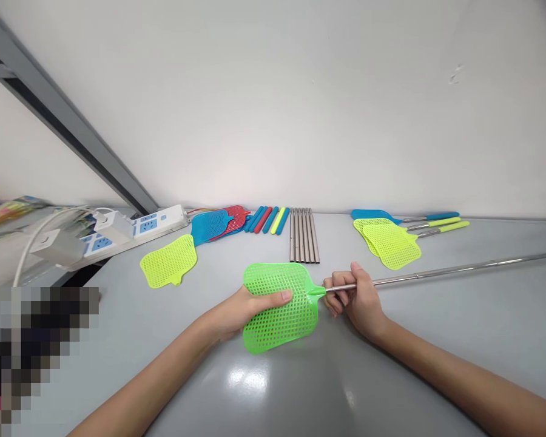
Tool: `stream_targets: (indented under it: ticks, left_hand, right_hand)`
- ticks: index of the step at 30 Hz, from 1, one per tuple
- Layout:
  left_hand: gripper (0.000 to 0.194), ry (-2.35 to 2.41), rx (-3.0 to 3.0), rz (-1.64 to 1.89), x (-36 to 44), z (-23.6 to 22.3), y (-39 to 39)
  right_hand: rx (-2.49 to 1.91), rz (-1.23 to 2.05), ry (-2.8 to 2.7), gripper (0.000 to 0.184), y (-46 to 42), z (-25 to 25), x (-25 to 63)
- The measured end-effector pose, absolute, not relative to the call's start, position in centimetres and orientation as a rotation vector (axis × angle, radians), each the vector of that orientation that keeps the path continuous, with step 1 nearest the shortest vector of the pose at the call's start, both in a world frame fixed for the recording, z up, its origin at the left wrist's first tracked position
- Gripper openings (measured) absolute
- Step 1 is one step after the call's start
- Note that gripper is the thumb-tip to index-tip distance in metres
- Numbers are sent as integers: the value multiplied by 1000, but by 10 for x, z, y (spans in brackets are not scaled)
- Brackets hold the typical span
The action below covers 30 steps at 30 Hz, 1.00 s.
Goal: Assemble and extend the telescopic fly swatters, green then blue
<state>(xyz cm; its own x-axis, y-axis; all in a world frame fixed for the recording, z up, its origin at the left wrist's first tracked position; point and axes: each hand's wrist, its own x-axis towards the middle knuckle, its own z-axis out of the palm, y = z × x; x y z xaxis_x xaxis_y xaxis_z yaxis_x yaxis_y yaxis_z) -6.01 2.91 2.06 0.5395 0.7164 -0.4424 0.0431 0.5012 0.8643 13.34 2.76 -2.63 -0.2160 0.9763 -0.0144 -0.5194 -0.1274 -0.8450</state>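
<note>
My left hand [241, 309] grips a green fly swatter head [284, 328], thumb on top and fingers hidden beneath the mesh. The head's neck meets a long, drawn-out metal telescopic rod [441, 273], which runs off past the right edge of the view. Close to that joint, my right hand [357, 300] is closed around the rod. Beyond my hands lie several short metal rods [304, 237] side by side. To their left is a row of blue, red and yellow handle grips [267, 220].
Blue swatter heads [209, 224] and red swatter heads [237, 218] are stacked at the back left, near a yellow head [168, 262]. A white power strip [159, 224] with plugged-in adapters lies farther left. Yellow and blue swatters with handles [391, 246] rest at the back right, before the wall.
</note>
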Motion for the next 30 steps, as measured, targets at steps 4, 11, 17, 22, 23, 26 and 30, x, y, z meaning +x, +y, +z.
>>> stream_targets:
  ticks: [4, 11, 17, 22, 23, 26, 30]
  left_hand:
    - [35, 932, 965, 479, -61, 20, 30]
    - [38, 926, 921, 479, -62, 19, 32]
    - [40, 936, 903, 501, -61, 19, 32]
    - [41, 949, 888, 504, -60, 20, 32]
    - [41, 950, 887, 505, -60, 20, 32]
    - [40, 943, 892, 503, -61, 20, 32]
    - [39, 943, 906, 507, -62, 19, 33]
  right_hand:
    - [-745, 1607, -879, 52, 29, -27, 133]
    - [-783, 1618, -873, 52, 33, -31, 134]
    - [-806, 1614, -827, 51, 33, -31, 133]
    - [-841, 1604, -816, 51, 34, -32, 134]
    - [-841, 1605, -812, 51, 35, -33, 134]
    - [-838, 1603, -809, 51, 35, -34, 134]
    - [-839, 1603, -820, 51, 36, -35, 133]
